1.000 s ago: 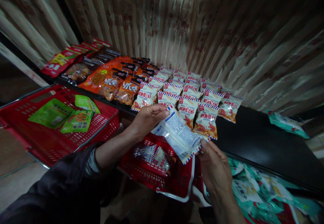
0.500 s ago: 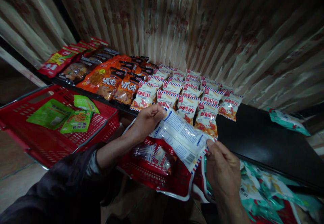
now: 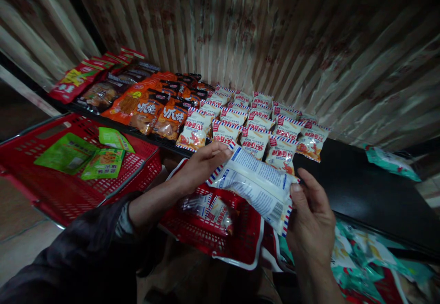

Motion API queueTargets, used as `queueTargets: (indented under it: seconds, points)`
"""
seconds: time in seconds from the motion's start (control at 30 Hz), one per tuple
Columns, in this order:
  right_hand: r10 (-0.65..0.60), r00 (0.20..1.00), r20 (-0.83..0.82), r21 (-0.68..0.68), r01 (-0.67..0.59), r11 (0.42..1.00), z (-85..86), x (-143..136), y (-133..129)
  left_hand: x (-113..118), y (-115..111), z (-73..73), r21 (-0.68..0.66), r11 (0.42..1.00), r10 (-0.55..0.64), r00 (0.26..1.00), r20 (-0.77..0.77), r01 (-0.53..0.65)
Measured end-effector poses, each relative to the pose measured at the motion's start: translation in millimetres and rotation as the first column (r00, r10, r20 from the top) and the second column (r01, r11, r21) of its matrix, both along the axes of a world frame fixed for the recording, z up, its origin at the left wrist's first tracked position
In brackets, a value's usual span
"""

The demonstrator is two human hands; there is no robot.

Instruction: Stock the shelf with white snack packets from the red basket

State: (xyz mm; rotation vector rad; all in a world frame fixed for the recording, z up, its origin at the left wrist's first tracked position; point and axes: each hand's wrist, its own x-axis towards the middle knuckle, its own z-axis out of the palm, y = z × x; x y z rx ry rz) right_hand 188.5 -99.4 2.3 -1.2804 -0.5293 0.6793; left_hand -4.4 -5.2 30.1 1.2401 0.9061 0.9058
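A white snack bag (image 3: 256, 185) with a red-and-blue striped border is stretched between my hands, its printed back and barcode facing up. My left hand (image 3: 202, 166) pinches the bag's upper left end. At the opposite end, my right hand (image 3: 311, 217) has its thumb on the striped edge, with the fingers raised a little behind it. Just beyond the bag, several matching white snack bags (image 3: 254, 141) stand in rows on the black shelf (image 3: 357, 180). Below my hands, a red basket (image 3: 240, 244) holds a few more of these bags (image 3: 220, 212).
A larger red basket (image 3: 65, 203) with green packets (image 3: 68, 153) sits at the left. Orange snack bags (image 3: 146, 111) and red bags (image 3: 77, 82) line the shelf's left part. Teal bags (image 3: 364, 253) fill a basket at lower right; one teal bag (image 3: 390, 162) lies on the shelf.
The held bag has turned slightly, and its right end now looks plumper and less taut. My right hand has shifted a little right, its fingers loosening and lifting.
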Motion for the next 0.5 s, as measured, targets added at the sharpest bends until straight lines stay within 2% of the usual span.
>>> queueTargets:
  seconds: [0.13,0.27,0.37,0.5]
  points:
    - [-0.061,0.997,-0.040,0.020,0.062,0.998,0.1,0.1,3.3,-0.4,0.8,1.5,-0.100,0.993,-0.049,0.987,0.152,0.065]
    - [-0.038,0.997,-0.068,0.058,0.042,0.997,-3.4,0.7,4.1,2.3,-0.2,0.3,-0.166,0.981,-0.061,0.971,0.233,0.101]
    - [-0.010,0.999,-0.053,0.072,0.014,0.997,-4.6,0.2,3.6,5.9,-3.4,-2.5,-0.180,0.980,-0.037,0.969,0.242,0.083]
    - [-0.009,1.000,-0.007,0.088,0.010,0.996,-5.8,-0.8,3.1,8.0,-4.7,-5.2,-0.135,0.991,0.028,0.976,0.216,0.002]
